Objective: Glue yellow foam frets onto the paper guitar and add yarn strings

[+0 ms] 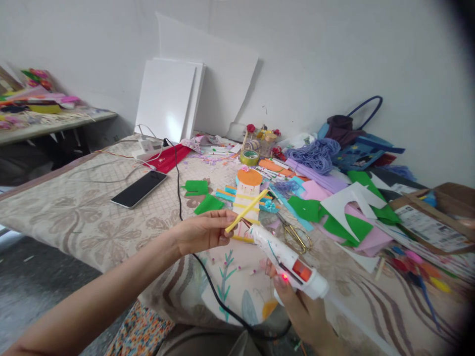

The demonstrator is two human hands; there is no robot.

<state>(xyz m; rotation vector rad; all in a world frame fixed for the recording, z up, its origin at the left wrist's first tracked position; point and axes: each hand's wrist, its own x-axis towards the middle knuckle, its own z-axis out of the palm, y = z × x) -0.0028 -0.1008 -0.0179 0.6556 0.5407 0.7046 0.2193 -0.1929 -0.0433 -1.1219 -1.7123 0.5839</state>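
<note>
Between the thumb and fingers of my left hand (210,230) is one end of a narrow yellow strip (254,205), slanting up to the right. My right hand (300,306) grips a white glue gun (285,252) with a small red light lit. The gun's nozzle points left and comes close to the strip's underside; whether they touch I cannot tell. Beyond them lies a paper craft figure with an orange round top (249,177), a white body with yellow bands, and blue and orange strips at its sides. The strip hides part of that body.
Gold-handled scissors (297,237) lie right of the craft. Green felt pieces (196,187) and a phone (139,189) are to the left. A black cord (208,277) runs across the table. Purple yarn (315,153), coloured sheets and a cardboard box (438,212) crowd the right.
</note>
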